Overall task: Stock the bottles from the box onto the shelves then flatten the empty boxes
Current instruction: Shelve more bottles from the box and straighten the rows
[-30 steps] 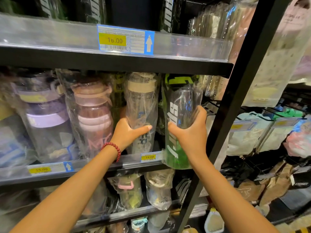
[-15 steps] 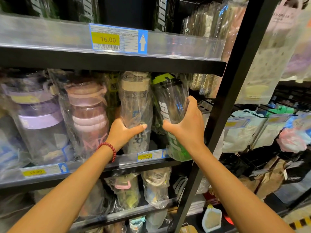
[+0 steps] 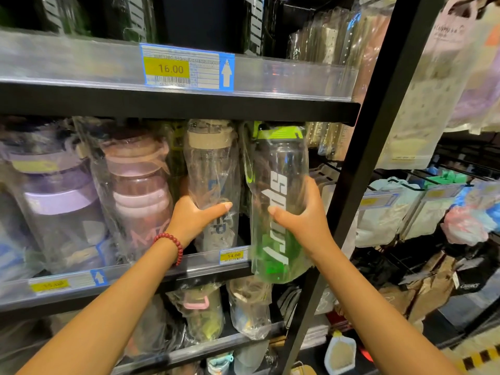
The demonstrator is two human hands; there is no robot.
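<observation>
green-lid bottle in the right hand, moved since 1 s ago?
Yes. The green-lid bottle has risen and tipped upright: its base, earlier well below the 14.00 price tag, is now nearer that level. The right hand grips it.

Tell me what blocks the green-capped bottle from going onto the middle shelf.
The clear shelf lip: the green-capped bottle, gripped by the right hand, hangs with its base below it. The left hand holds the beige-capped bottle beside the gap.

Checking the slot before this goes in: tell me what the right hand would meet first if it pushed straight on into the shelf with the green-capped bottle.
Probably nothing near: the right hand holds the clear green-capped bottle before a dark gap beside the clear beige-capped bottle. Depth behind is unclear.
</observation>
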